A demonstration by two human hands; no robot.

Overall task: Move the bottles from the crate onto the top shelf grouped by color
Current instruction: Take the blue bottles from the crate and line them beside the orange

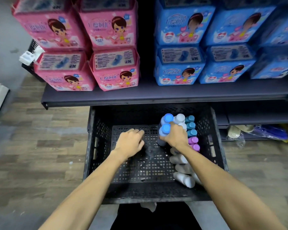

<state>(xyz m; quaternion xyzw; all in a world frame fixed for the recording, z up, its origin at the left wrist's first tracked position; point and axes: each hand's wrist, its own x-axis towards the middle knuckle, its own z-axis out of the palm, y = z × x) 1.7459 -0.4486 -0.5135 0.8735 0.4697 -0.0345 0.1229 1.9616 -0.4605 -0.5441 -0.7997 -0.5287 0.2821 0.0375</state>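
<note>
A black perforated crate (98, 146) sits on the floor below the shelf. Along its right side stand bottles with blue caps (165, 129), white caps (179, 118), teal caps (190, 126) and purple caps (193, 140); several white bottles (184, 179) lie nearer me. My right hand (175, 136) grips the blue-capped and white-capped bottles. My left hand (130, 141) hovers over the bare left part of the crate floor, fingers loosely curled, holding nothing.
A dark shelf (148, 95) runs above the crate, stacked with pink packs (90, 52) on the left and blue packs (206, 47) on the right. A lower shelf (256, 119) lies to the right. Wood-pattern floor surrounds the crate.
</note>
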